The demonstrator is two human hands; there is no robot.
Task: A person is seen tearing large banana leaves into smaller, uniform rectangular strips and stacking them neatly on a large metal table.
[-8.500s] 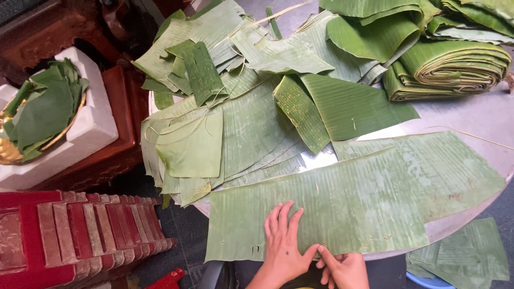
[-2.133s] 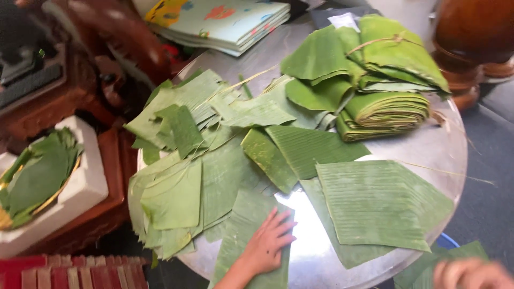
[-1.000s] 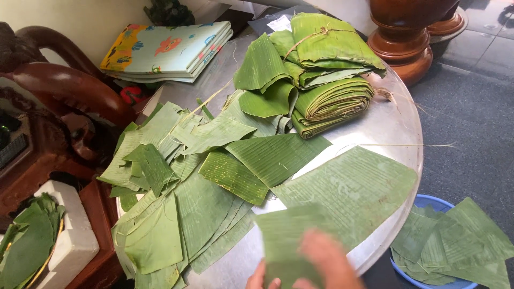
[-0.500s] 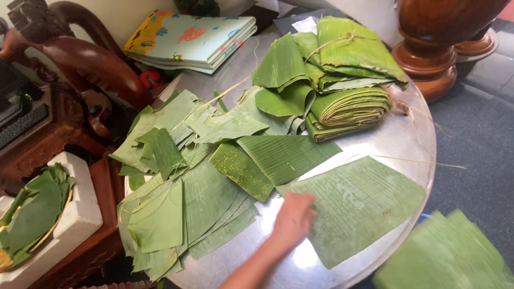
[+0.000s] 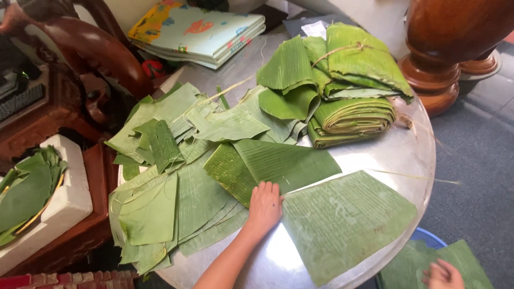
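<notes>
On the round metal table [image 5: 375, 155], the left hand [image 5: 264, 207] lies palm down near the centre, its fingers [image 5: 266, 188] pressed together and flat, pinching nothing. They rest on the near edge of a dark green banana leaf piece [image 5: 278, 163] that reaches toward 1 o'clock from the hand, and the hand's right side touches the left edge of a large pale leaf sheet [image 5: 342, 222], which lies at 3 to 4 o'clock from it and overhangs the table rim. At 9 o'clock from the hand a heap of cut leaf squares [image 5: 160, 208] is spread in overlapping layers. At 1 o'clock, well apart, a folded leaf bundle [image 5: 353, 115] sits beside a bundle tied with a strip [image 5: 358, 59]. The right hand [image 5: 441, 275] is at 4 o'clock, below the table edge at the bottom of the view, resting on a leaf [image 5: 466, 257] over a blue basin [image 5: 425, 238]; whether its fingers are spread or closed cannot be told. Far off at 9 o'clock a white foam box [image 5: 64, 208] holds more leaves, and at 11 o'clock a stack of colourful folded mats [image 5: 209, 32] lies beyond the table.
</notes>
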